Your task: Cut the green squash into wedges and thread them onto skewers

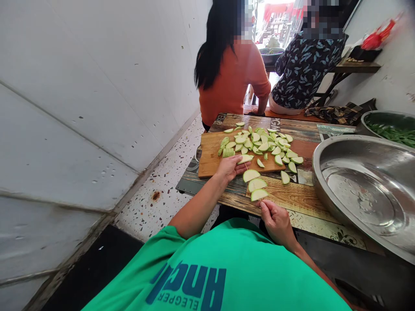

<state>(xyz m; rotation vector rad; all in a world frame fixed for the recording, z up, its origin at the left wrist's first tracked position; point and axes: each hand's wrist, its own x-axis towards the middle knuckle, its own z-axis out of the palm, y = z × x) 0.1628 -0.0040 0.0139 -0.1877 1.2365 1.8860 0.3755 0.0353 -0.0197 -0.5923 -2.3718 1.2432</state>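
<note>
My right hand [275, 218] is closed, pinching the lower end of a thin skewer close to the table's front edge. Threaded on that skewer are three half-round, green-edged slices, which look like zucchini [258, 185]. At the skewer's upper end, my left hand [229, 167] holds another pale slice [245, 159] between thumb and fingers, with the skewer's tip close to it. Beyond my hands lies a wooden cutting board [209, 157], with a heap of cut slices [259, 140] over it. Some slices have spread off the board's right side onto the table [292, 194].
On the right stands a large, wet steel basin [327, 181]; behind it, a bowl holds chopped greens [395, 133]. Two people sit beyond the table, one in an orange top [227, 86], one in a patterned shirt [298, 73]. A white wall [97, 86] runs along the left.
</note>
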